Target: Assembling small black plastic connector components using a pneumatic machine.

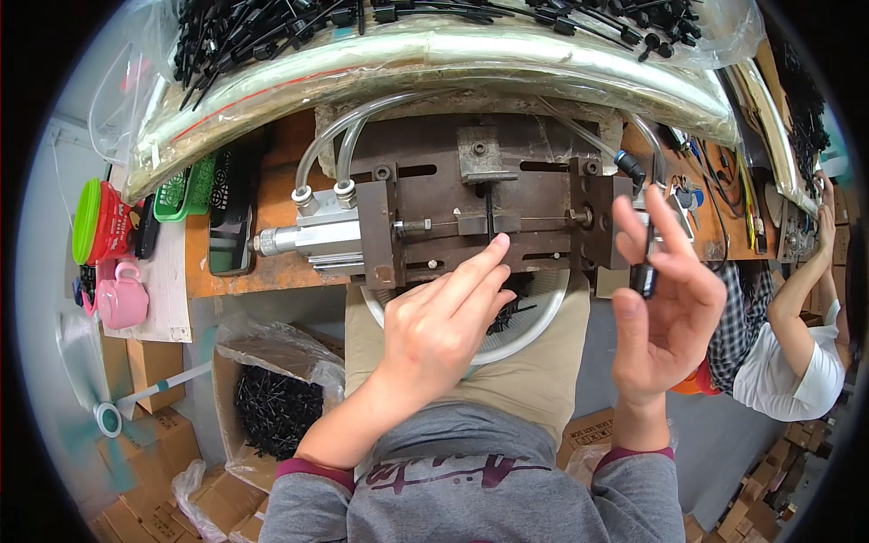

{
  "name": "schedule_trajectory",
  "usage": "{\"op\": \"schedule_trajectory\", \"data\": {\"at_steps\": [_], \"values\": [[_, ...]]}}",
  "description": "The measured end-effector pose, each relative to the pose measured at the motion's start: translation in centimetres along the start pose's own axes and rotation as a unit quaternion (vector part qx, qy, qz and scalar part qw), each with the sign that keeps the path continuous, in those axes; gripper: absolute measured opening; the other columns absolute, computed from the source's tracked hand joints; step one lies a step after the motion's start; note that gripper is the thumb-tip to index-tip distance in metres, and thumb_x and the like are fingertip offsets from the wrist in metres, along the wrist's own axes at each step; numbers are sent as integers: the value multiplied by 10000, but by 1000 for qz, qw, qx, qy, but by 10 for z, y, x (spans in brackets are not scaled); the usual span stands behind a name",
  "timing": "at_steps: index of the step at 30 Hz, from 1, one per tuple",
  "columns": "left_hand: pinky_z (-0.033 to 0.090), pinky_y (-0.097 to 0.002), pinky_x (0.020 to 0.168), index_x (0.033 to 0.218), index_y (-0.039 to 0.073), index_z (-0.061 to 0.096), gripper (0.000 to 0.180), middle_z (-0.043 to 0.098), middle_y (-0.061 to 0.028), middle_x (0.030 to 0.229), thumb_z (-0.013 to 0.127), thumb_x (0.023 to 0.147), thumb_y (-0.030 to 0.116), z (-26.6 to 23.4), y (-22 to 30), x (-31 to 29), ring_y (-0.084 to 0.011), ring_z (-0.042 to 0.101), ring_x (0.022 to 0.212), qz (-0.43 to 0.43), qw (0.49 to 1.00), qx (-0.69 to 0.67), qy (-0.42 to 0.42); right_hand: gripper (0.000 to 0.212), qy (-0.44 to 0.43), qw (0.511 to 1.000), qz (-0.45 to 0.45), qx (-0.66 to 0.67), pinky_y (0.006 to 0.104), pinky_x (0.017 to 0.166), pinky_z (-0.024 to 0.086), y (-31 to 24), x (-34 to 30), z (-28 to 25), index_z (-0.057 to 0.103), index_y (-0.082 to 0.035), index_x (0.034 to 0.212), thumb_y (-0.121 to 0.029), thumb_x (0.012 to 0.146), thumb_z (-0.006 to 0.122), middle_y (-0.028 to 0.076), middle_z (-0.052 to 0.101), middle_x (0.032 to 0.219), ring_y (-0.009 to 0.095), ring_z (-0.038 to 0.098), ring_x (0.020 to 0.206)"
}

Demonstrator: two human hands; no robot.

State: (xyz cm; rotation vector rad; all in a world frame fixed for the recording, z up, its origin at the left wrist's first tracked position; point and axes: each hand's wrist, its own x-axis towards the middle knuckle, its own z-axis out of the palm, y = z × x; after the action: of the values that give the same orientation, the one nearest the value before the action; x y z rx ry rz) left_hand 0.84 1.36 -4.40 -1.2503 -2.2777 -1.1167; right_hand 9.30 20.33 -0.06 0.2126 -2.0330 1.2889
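Observation:
My left hand (439,321) reaches over the front of a brown metal clamping fixture (434,195). Its fingers are stretched out, and the index fingertip is at the small middle block, by the lower end of a thin black rod (490,208) standing across it. Whether the fingertip presses on the rod cannot be made out. To the right, my right hand (674,303) is raised, palm partly turned up, and holds a black plastic part with a thick cylindrical end (644,281) and a thin stem between thumb and fingers.
A silver air cylinder (317,242) with clear hoses is fixed on the fixture's left. Black stemmed parts (434,14) are heaped behind. A white-rimmed basket (543,330) is by my lap, and a carton of black pieces (279,407) is lower left. Another person (787,362) is at right.

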Motion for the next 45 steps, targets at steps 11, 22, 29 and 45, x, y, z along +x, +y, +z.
{"op": "schedule_trajectory", "data": {"at_steps": [11, 22, 29, 45], "values": [[598, -335, 669, 1021, -31, 727, 279, 663, -153, 1287, 837, 777, 48, -18, 14, -15, -214, 747, 825, -62, 991, -119, -27, 297, -135, 974, -19, -181, 389, 834, 598, 1, -10, 21, 690, 41, 1013, 30, 747, 821, 244, 656, 1308, 331, 717, 1010], [594, -274, 641, 1043, 17, 766, 326, 715, -127, 1202, 891, 766, 135, -78, 19, -14, -142, 724, 750, -174, 955, -209, -113, 263, -197, 914, -64, -348, 272, 558, 497, 5, -11, 51, 681, -37, 962, -44, 732, 808, 124, 707, 1312, 155, 581, 571], [565, -259, 652, 966, -12, 693, 221, 696, -170, 1048, 843, 823, 63, -126, 43, 34, -156, 685, 735, 19, 752, -655, 75, 194, -215, 895, -99, -377, 255, 514, 460, 1, -4, 52, 685, -21, 922, -45, 740, 745, 180, 717, 1260, 116, 532, 484], [472, -219, 593, 802, 63, 558, 206, 576, -86, 858, 739, 898, 43, -131, 103, 66, -116, 563, 642, -10, 691, -710, 138, 285, -296, 927, -69, -218, 292, 585, 501, -11, -24, 37, 703, -40, 968, -76, 728, 852, 144, 715, 1284, 181, 617, 616]]}}
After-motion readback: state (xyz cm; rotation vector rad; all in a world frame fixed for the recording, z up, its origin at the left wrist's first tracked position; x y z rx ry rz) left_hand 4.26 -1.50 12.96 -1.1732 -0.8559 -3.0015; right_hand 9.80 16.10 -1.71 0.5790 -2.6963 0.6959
